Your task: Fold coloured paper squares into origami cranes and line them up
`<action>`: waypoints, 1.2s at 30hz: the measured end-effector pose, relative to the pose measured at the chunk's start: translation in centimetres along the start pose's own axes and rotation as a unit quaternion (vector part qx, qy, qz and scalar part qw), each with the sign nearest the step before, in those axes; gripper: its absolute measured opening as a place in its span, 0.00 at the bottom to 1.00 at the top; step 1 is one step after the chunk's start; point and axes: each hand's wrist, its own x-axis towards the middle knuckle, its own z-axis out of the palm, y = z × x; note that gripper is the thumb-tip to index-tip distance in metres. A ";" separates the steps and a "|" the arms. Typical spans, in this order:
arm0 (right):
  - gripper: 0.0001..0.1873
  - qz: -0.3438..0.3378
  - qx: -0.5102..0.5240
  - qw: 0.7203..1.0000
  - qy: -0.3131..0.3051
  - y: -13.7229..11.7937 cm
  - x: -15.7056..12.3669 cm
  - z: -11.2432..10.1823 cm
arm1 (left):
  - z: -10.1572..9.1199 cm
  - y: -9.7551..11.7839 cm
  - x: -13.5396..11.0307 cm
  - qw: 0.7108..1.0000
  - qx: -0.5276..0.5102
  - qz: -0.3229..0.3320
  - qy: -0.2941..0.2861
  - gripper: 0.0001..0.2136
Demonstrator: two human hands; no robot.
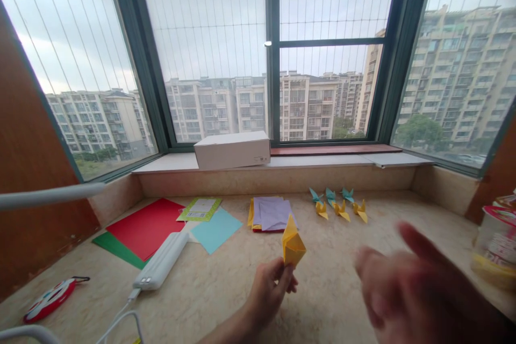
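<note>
Between the thumb and fingers of my left hand (pixel 274 282) is a partly folded piece of yellow origami paper (pixel 293 246), held upright by its lower end above the counter. My right hand (pixel 407 279) is raised at the right, apart from the paper and smeared by motion, so its fingers are hard to read. Beyond the hands, several small folded paper cranes stand in two rows: blue cranes (pixel 330 196) behind and yellow cranes (pixel 341 210) in front. A stack of folded paper (pixel 276 214), lilac on top, lies just behind the held piece.
On the left lie red paper (pixel 147 226), green paper (pixel 121 250), a light blue sheet (pixel 217 230) and a green-edged packet (pixel 200 208). A white power strip (pixel 161 260) with a cable and a red-and-white object (pixel 52 300) are nearer. A white box (pixel 233 151) sits on the sill; a plastic tub (pixel 495 247) stands right.
</note>
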 end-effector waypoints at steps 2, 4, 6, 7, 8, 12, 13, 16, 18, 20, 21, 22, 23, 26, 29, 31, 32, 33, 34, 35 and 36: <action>0.17 0.054 0.019 0.998 0.026 2.0 2.0 1.5 | 0.0 0.2 0.2 0.999 -0.044 -0.009 0.026 0.18; 0.19 0.121 0.027 0.992 0.024 4.4 3.6 2.3 | -0.1 0.3 0.5 0.996 -0.078 -0.014 0.047 0.17; 0.20 0.148 0.014 0.989 0.004 6.8 4.6 2.2 | -0.2 0.3 0.7 0.993 -0.096 -0.017 0.062 0.16; 0.22 0.152 -0.001 0.988 -0.007 8.0 4.8 2.0 | -0.2 0.3 0.8 0.992 -0.101 -0.018 0.067 0.16; 0.23 0.152 -0.020 0.988 -0.020 9.1 4.7 1.7 | -0.3 0.2 0.9 0.992 -0.105 -0.019 0.070 0.16; 0.22 0.156 -0.077 0.982 -0.067 13.0 3.3 0.7 | -0.4 0.2 0.9 0.991 -0.114 -0.019 0.062 0.16; 0.22 0.165 -0.068 0.981 -0.076 13.6 2.9 0.6 | -0.4 0.2 0.9 0.992 -0.116 -0.020 0.055 0.16; 0.24 0.204 -0.019 0.972 -0.113 14.8 1.6 0.6 | -0.3 0.4 0.8 0.992 -0.117 -0.026 0.040 0.16; 0.23 0.213 -0.010 0.968 -0.133 14.9 1.0 0.7 | -0.3 0.5 0.7 0.992 -0.115 -0.032 0.038 0.16; 0.23 0.206 -0.020 0.968 -0.145 14.9 0.7 0.8 | -0.3 0.7 0.7 0.992 -0.114 -0.034 0.034 0.16; 0.23 0.201 -0.028 0.968 -0.147 14.8 0.6 0.9 | -0.4 0.8 0.7 0.992 -0.116 -0.035 0.029 0.16; 0.23 0.197 -0.039 0.969 -0.147 14.8 0.6 0.9 | -0.4 1.0 0.7 0.992 -0.118 -0.035 0.023 0.16; 0.23 0.193 -0.051 0.969 -0.146 14.7 0.5 0.9 | -0.5 1.1 0.6 0.992 -0.118 -0.037 0.018 0.16; 0.24 0.181 -0.081 0.971 -0.133 14.8 0.4 1.0 | -0.5 1.5 0.5 0.992 -0.116 -0.046 0.004 0.16; 0.25 0.186 -0.078 0.972 -0.119 15.0 0.2 1.0 | -0.5 1.9 0.2 0.992 -0.109 -0.055 -0.016 0.16; 0.26 0.202 -0.062 0.970 -0.116 15.0 0.1 1.1 | -0.3 2.1 0.0 0.993 -0.095 -0.058 -0.031 0.17; 0.25 0.212 -0.052 0.969 -0.117 15.0 0.1 1.1 | -0.3 2.2 -0.1 0.994 -0.088 -0.060 -0.035 0.17; 0.23 0.224 -0.039 0.967 -0.118 14.9 0.1 1.2 | -0.3 2.2 -0.2 0.994 -0.083 -0.060 -0.037 0.17; 0.21 0.237 -0.024 0.964 -0.119 14.8 0.1 1.3 | -0.2 2.2 -0.3 0.994 -0.080 -0.060 -0.036 0.17; 0.20 0.250 -0.009 0.961 -0.116 14.6 0.1 1.4 | -0.2 2.2 -0.3 0.994 -0.078 -0.060 -0.035 0.17; 0.18 0.263 0.004 0.958 -0.112 14.4 0.2 1.5 | -0.2 2.2 -0.4 0.994 -0.078 -0.061 -0.035 0.17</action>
